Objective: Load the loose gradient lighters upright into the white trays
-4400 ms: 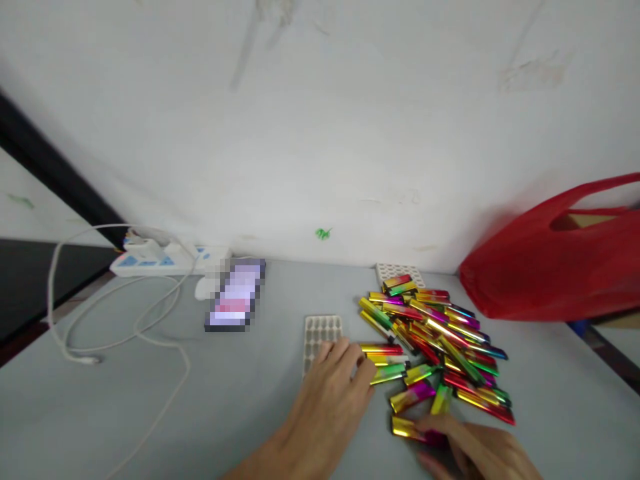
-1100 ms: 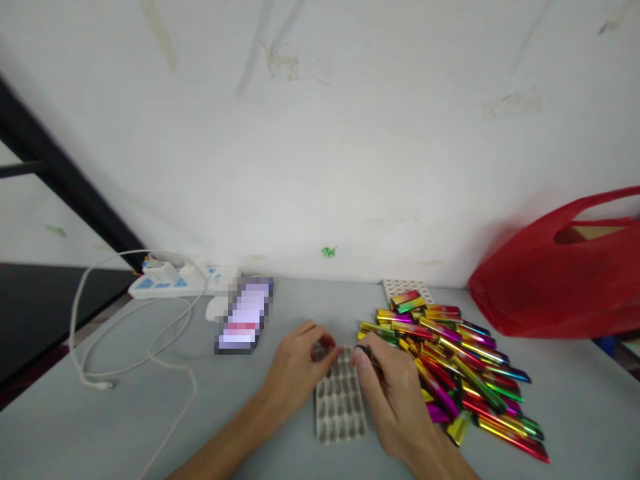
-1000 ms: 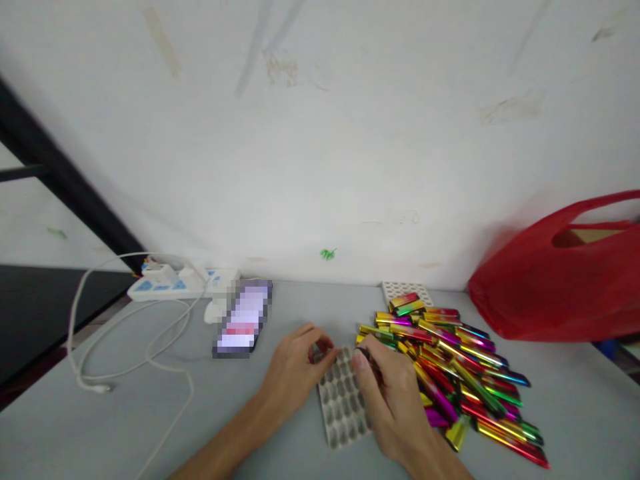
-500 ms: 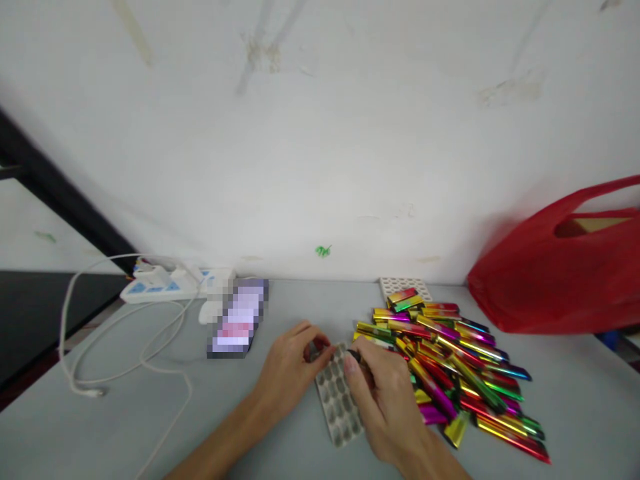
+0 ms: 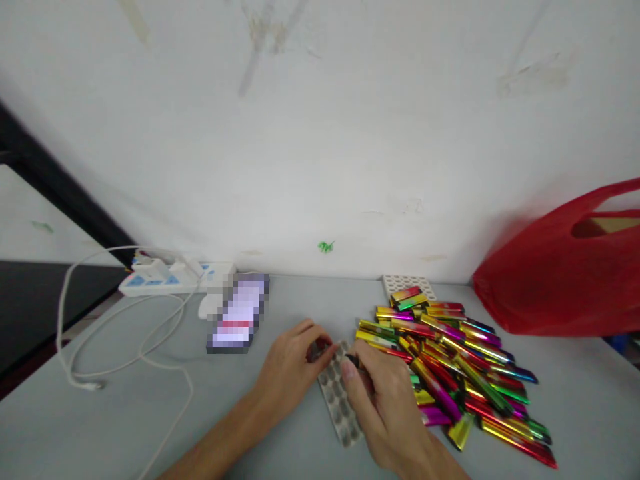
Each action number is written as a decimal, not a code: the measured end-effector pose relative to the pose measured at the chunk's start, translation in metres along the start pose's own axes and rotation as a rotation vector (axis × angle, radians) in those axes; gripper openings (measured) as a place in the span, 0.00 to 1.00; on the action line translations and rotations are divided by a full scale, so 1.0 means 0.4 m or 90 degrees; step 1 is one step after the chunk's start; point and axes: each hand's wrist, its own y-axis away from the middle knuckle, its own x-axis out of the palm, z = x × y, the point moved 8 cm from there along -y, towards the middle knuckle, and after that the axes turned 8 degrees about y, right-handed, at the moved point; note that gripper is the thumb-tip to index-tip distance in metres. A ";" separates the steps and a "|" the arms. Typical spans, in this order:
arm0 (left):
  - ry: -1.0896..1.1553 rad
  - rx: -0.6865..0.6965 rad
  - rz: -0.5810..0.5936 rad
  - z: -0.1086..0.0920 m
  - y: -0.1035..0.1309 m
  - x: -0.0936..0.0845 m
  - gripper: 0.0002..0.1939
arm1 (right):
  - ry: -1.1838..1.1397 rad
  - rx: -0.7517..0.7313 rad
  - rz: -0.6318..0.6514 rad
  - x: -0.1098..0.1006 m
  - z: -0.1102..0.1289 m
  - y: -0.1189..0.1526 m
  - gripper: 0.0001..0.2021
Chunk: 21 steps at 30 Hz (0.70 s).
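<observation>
I have the grey pitted tray (image 5: 343,410) between my two hands, just above or on the grey table (image 5: 285,297), turned askew with its far end leaning left; I can't tell whether it lies fully flat. My left hand (image 5: 293,363) is at the tray's far left corner, thumb and forefinger drawn near each other at its edge, though I can't tell if they grip it. My right hand (image 5: 387,397) covers part of the tray's right side, its thumb and forefinger closed on a black-ended piece (image 5: 353,361), most of which is hidden in my curled fingers. Right of the tray spreads a heap of shiny coloured sticks (image 5: 440,393), some overlapping. Beyond the tray to the right sits a white perforated block (image 5: 397,285), and farther right a red bag (image 5: 535,287). Left of and beyond the tray lie a phone (image 5: 240,313) and a power strip (image 5: 150,288).
</observation>
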 end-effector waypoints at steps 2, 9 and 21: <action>-0.004 0.000 0.004 -0.002 0.001 0.001 0.09 | 0.000 0.002 0.000 -0.003 -0.001 -0.002 0.14; -0.023 -0.001 0.000 -0.008 0.002 -0.002 0.08 | 0.003 0.015 -0.011 -0.012 -0.012 -0.005 0.16; -0.037 -0.001 0.007 -0.008 0.004 0.001 0.09 | -0.007 0.015 -0.012 -0.010 -0.013 0.002 0.16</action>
